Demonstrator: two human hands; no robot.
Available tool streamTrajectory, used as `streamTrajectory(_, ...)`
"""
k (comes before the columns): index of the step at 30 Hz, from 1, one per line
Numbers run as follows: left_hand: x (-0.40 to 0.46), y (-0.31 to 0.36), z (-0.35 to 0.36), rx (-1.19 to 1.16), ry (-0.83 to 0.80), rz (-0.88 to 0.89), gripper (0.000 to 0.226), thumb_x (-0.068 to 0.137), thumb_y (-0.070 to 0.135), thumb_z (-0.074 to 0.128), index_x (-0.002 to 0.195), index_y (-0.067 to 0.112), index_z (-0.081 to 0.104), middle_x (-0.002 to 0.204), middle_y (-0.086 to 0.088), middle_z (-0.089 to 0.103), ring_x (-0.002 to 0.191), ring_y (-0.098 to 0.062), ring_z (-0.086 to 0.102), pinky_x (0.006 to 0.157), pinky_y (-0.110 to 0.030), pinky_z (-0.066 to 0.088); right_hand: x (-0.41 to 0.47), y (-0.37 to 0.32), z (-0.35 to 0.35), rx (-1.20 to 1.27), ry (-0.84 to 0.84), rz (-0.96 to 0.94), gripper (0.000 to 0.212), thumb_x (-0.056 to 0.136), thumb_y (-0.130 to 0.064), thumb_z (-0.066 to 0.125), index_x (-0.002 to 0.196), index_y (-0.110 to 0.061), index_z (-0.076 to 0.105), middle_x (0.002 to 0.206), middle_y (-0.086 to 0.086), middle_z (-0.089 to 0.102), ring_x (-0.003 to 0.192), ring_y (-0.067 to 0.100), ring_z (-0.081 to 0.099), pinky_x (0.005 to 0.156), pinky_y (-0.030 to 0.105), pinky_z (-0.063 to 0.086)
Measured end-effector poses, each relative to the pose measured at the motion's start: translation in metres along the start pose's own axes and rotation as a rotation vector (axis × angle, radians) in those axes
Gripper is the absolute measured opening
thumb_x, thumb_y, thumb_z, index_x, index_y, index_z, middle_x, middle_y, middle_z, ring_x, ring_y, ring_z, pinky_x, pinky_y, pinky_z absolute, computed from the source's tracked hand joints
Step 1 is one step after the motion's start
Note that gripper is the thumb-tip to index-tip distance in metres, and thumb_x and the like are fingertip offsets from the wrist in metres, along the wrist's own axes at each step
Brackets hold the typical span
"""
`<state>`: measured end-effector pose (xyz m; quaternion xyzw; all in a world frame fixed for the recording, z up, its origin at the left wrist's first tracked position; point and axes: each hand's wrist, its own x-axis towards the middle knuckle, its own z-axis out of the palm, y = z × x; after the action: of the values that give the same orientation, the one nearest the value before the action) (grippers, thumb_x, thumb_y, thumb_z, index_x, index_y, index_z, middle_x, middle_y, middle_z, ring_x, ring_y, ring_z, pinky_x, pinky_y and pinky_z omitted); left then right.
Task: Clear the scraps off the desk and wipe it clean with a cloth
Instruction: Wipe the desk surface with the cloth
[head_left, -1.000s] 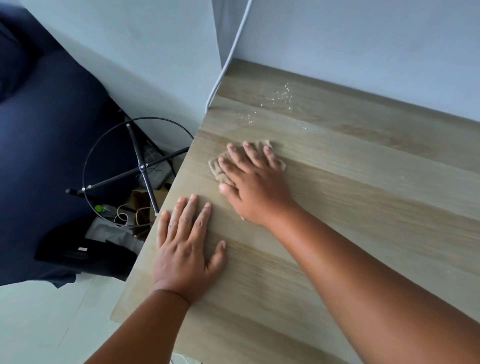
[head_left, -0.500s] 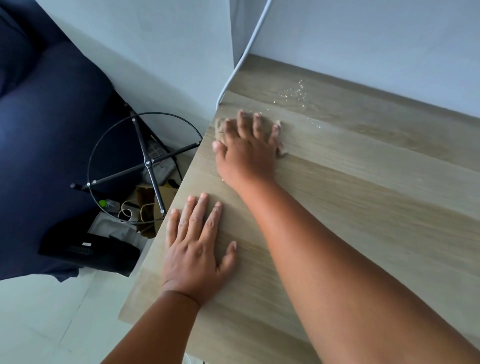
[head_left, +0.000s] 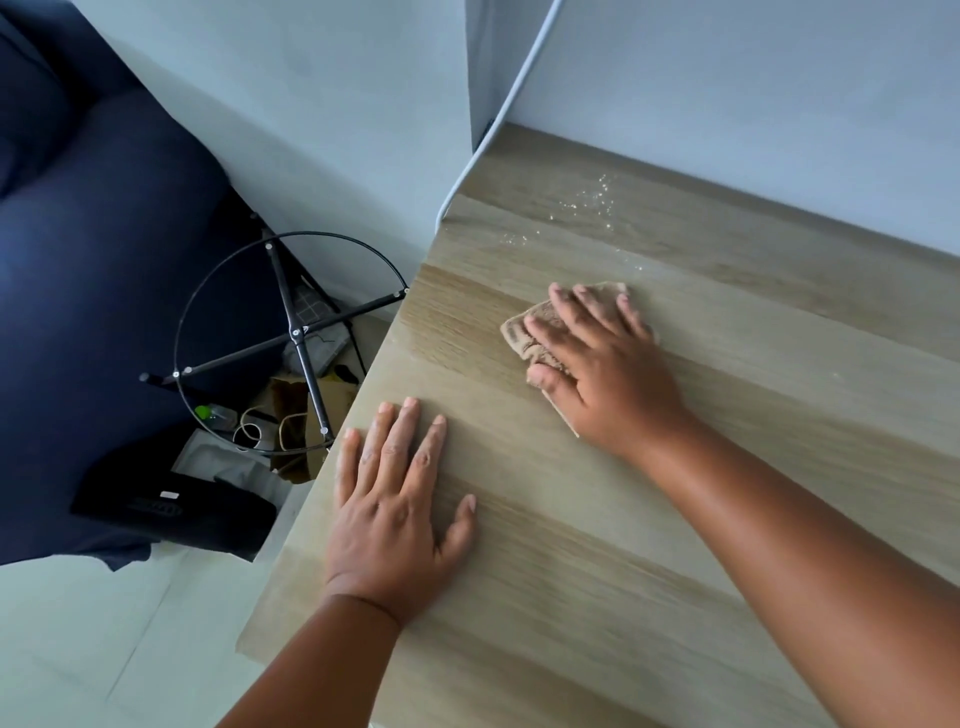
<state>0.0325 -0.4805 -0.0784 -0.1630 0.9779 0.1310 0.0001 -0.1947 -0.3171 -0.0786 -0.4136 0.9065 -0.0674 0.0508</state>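
1. Right hand (head_left: 602, 371), fingers spread flat, presses the cloth (head_left: 535, 332) onto the desk (head_left: 571, 597).
2. Left hand (head_left: 395, 514) lies flat, fingers spread, near the desk's left edge, holding nothing.
3. Crumbs (head_left: 587, 205) lie at the far side, beyond the cloth.
4. A wire frame (head_left: 291, 343) stands left of the desk.

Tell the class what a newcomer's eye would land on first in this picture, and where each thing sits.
First, the right hand pressing a tan cloth flat onto the middle of the wooden desk. Next, the left hand spread flat near the desk's left edge. Beyond the cloth, pale crumbs speckle the far corner by the white cable.
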Motion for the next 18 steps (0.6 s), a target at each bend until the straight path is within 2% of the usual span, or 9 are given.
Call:
streamTrajectory(6,0.001,0.002,-0.002,-0.010,0.019,-0.002,0.076,0.092,0.058,0.047,0.158,0.019,0.040,0.169,-0.005,0.025,0.160,-0.023,0.010,0.126,-0.058,0.017,0.079,-0.025,-0.002,0.051,0.054,0.400,0.045,0.105,-0.037,0.036,0.148,-0.028,0.043,0.171,0.010,0.017,0.156,0.037,0.016,0.123,0.067,0.003)
streamTrajectory(8,0.001,0.002,-0.001,-0.007,0.026,0.000,0.076,0.092,0.058,0.048,0.157,0.019,0.041,0.169,-0.005,0.026,0.160,-0.023,0.012,0.126,-0.058,0.018,0.112,-0.037,-0.005,0.086,0.050,0.470,0.041,0.104,-0.034,0.040,0.145,-0.028,0.045,0.171,0.013,0.014,0.156,0.040,0.014,0.121,0.070,0.002)
streamTrajectory(11,0.001,0.001,0.001,-0.006,0.039,0.003,0.076,0.092,0.058,0.048,0.157,0.018,0.042,0.169,-0.006,0.027,0.159,-0.023,0.013,0.125,-0.058,0.019,0.145,-0.050,-0.003,0.105,0.037,0.401,0.041,0.105,-0.037,0.039,0.145,-0.029,0.046,0.170,0.014,0.014,0.156,0.041,0.013,0.120,0.072,0.002)
streamTrajectory(14,0.002,0.000,0.001,-0.004,0.034,0.006,0.076,0.092,0.058,0.048,0.157,0.018,0.042,0.169,-0.006,0.027,0.159,-0.024,0.013,0.125,-0.059,0.019,0.152,-0.050,-0.002,0.094,0.022,0.281,0.046,0.105,-0.041,0.037,0.149,-0.029,0.044,0.170,0.006,0.020,0.157,0.039,0.012,0.121,0.070,0.001)
streamTrajectory(18,0.000,-0.001,0.002,0.003,0.020,0.003,0.077,0.092,0.059,0.047,0.158,0.019,0.040,0.169,-0.006,0.026,0.160,-0.023,0.011,0.125,-0.059,0.019,0.125,-0.053,-0.001,0.050,-0.020,-0.031,0.050,0.106,-0.043,0.035,0.154,-0.030,0.040,0.169,-0.001,0.026,0.157,0.035,0.014,0.124,0.065,0.002)
